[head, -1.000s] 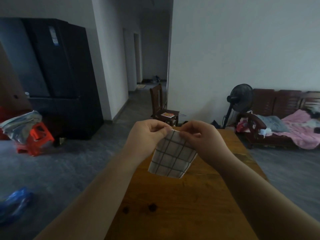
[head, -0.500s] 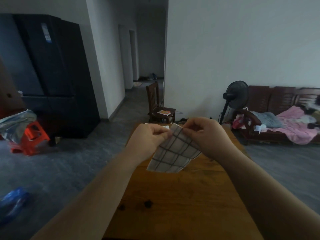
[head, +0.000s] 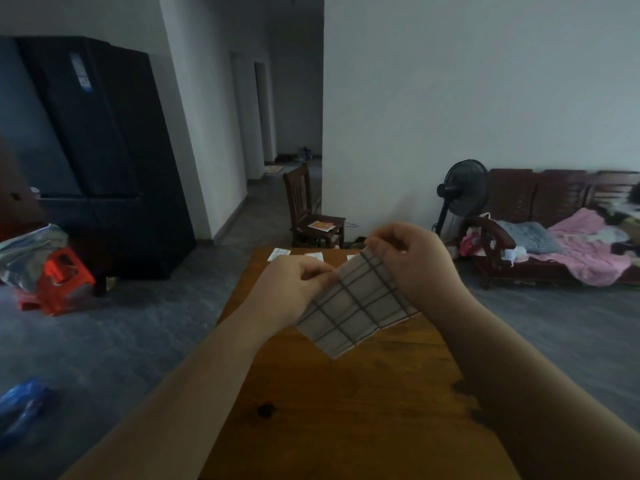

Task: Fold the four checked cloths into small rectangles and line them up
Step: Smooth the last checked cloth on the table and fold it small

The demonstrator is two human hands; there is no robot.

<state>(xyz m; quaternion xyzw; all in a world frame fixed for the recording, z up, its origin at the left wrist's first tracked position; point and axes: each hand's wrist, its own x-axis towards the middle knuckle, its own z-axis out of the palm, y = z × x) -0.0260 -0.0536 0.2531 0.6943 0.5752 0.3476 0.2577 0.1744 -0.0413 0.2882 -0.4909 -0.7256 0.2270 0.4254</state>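
Both hands pinch the small grey-checked white cloth point(head: 353, 306) above the wooden bench point(head: 346, 410), right hand point(head: 412, 261) higher than left hand point(head: 294, 289).

Black fridge point(head: 93, 150) on the left, red stool point(head: 65, 278) near it. Wooden chair point(head: 300, 199) by the hallway, fan point(head: 464, 185) beside a sofa point(head: 554, 199) with a pink blanket point(head: 588, 254).

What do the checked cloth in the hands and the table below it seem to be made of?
The checked cloth: probably thin woven fabric, matt, pale with dark grid lines; it hangs limp and bends where the left hand and the right hand pinch it. The table: apparently wood, warm brown with a slight sheen; grain streaks and dark knots show on its top.
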